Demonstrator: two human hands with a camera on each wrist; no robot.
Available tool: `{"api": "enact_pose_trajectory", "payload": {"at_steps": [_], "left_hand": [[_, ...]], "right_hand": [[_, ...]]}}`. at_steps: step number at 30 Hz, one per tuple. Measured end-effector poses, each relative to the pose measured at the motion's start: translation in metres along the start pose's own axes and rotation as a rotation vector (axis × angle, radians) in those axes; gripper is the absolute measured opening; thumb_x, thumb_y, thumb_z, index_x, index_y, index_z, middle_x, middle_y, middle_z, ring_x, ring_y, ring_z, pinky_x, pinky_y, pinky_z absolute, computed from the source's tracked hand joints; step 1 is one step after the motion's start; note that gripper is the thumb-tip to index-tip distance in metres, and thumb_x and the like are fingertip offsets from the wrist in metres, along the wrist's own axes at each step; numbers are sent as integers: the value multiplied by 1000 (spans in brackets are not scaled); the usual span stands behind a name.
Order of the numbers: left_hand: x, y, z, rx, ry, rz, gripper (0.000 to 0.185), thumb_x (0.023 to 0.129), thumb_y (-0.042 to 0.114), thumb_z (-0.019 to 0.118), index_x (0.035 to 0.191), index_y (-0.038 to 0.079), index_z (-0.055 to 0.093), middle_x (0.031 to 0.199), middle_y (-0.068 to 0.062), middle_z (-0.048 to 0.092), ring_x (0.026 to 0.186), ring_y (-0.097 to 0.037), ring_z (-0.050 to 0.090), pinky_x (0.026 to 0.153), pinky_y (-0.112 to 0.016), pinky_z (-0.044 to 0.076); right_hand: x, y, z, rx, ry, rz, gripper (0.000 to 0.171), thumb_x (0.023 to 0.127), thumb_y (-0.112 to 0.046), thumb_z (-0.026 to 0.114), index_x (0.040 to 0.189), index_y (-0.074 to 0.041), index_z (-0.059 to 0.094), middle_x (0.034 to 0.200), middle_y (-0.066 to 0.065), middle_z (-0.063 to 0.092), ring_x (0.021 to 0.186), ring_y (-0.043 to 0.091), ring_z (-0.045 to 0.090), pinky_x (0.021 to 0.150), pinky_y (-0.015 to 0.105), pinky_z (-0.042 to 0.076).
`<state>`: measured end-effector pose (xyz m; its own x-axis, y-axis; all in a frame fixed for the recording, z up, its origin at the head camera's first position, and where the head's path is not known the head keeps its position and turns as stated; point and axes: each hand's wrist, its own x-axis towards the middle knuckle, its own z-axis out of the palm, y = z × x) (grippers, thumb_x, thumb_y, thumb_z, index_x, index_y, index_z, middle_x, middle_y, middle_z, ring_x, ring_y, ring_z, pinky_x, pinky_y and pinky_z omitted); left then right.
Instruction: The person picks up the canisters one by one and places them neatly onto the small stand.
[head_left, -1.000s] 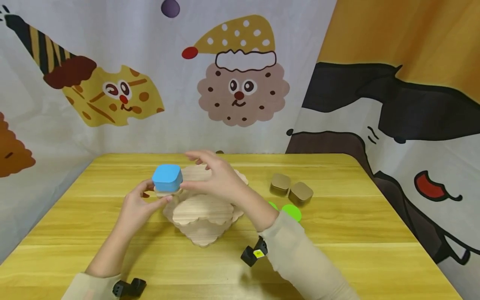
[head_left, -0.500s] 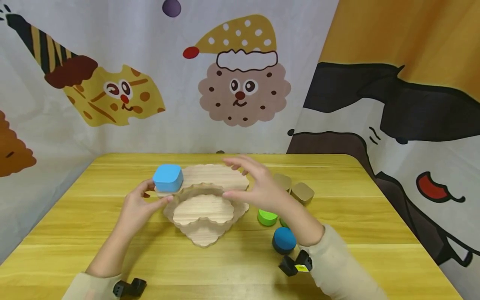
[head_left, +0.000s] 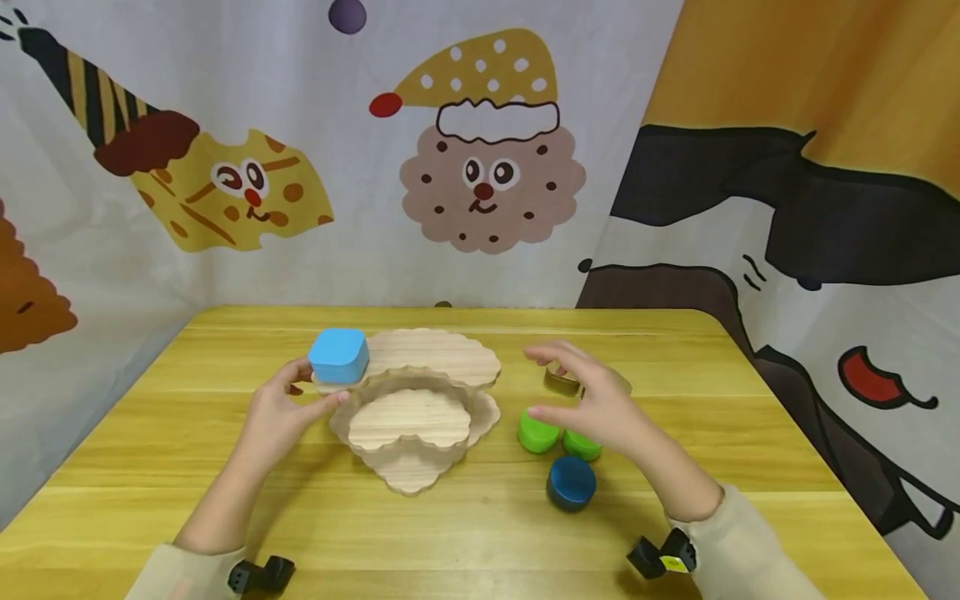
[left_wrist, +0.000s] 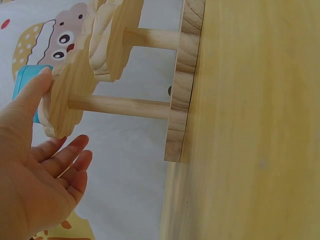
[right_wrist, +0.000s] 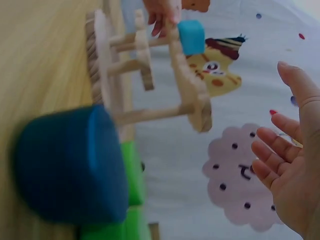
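Note:
A tiered wooden stand (head_left: 411,406) with scalloped shelves sits mid-table; a light blue square box (head_left: 339,356) rests on the left end of its top shelf (left_wrist: 64,95). My left hand (head_left: 281,408) holds that shelf's left edge, thumb on the rim beside the blue box (left_wrist: 22,85). My right hand (head_left: 592,400) hovers open and empty above two green round boxes (head_left: 538,433) and a dark blue round box (head_left: 571,482), in front of two tan square boxes (head_left: 562,382). In the right wrist view the dark blue box (right_wrist: 70,165) is close, the stand (right_wrist: 150,80) beyond.
The yellow wooden table (head_left: 750,433) is backed by cartoon-printed curtains on the far and right sides. Small black wrist-camera mounts (head_left: 258,575) sit at both sleeves near the table's front edge.
My right hand left the blue square box on the top shelf and swung right and down to above the round boxes. The left hand kept its hold on the shelf.

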<state>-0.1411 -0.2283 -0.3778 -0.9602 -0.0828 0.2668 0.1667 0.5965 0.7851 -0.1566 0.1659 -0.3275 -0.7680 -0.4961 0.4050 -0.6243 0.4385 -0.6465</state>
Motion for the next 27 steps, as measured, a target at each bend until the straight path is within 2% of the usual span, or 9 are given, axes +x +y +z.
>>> {"api": "enact_pose_trajectory", "payload": {"at_steps": [2, 6, 8, 15, 20, 27], "left_hand": [[0, 0, 0, 0, -2, -5, 65, 80, 32, 79, 126, -6, 53, 115, -22, 56, 106, -34, 48, 87, -49, 37], [0, -1, 0, 1, -5, -9, 65, 80, 33, 79, 126, -6, 53, 115, -22, 56, 106, -35, 48, 87, -51, 37], [0, -1, 0, 2, -6, -9, 66, 80, 33, 79, 126, -6, 52, 116, -22, 56, 106, -34, 48, 87, -51, 37], [0, 0, 0, 4, -9, -18, 66, 80, 33, 79, 127, -6, 52, 116, -22, 56, 106, -34, 48, 86, -48, 37], [0, 0, 0, 4, -10, -14, 66, 81, 32, 79, 127, -6, 52, 115, -22, 56, 106, -34, 48, 87, -49, 37], [0, -1, 0, 4, -10, -14, 66, 81, 33, 79, 127, -6, 52, 115, -21, 56, 106, -33, 48, 86, -47, 37]], "right_hand": [[-5, 6, -2, -10, 2, 2, 61, 79, -23, 81, 134, -21, 55, 130, -7, 54, 107, 14, 52, 81, 33, 47], [-14, 20, -5, -30, 6, -18, 60, 79, -18, 81, 133, -16, 56, 130, -1, 54, 106, 16, 51, 80, 32, 45], [-18, 27, -6, -36, 6, -31, 60, 78, -14, 81, 132, -13, 56, 131, 1, 54, 111, 18, 51, 88, 32, 44], [-36, 45, -8, -35, -4, 30, 61, 77, -16, 82, 132, -10, 56, 130, -4, 53, 118, 17, 48, 95, 49, 42], [-49, 59, -10, -49, -8, 73, 62, 77, -18, 82, 132, -11, 56, 126, -3, 54, 112, 18, 50, 91, 50, 43], [-63, 78, -10, -92, -27, 97, 59, 78, -23, 81, 130, -8, 56, 123, 9, 58, 106, 30, 54, 88, 52, 44]]}}
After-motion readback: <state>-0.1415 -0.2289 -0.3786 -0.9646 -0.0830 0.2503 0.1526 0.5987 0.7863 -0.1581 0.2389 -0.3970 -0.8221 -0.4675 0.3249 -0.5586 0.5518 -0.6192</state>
